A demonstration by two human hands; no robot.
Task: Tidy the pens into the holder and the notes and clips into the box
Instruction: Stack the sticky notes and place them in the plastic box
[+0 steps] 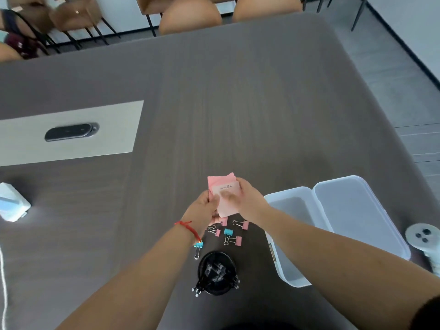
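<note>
Fingers of the left hand (pixel 206 204) and right hand (pixel 245 198) together grasp the pink notes (pixel 222 186) above the tabletop (pixel 238 103). Clips (pixel 229 233) lie just below; holder (pixel 217 272) nearer, open box (pixel 294 206) right.

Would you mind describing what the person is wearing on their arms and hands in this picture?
Both forearms are bare, with no gloves, rings or watch visible. The left hand has a thin red string bracelet tied around its wrist, with a short loose end sticking out at the knot. The right hand wears nothing visible. A dark sleeve edge shows high on the right arm at the frame's lower right corner.
</note>
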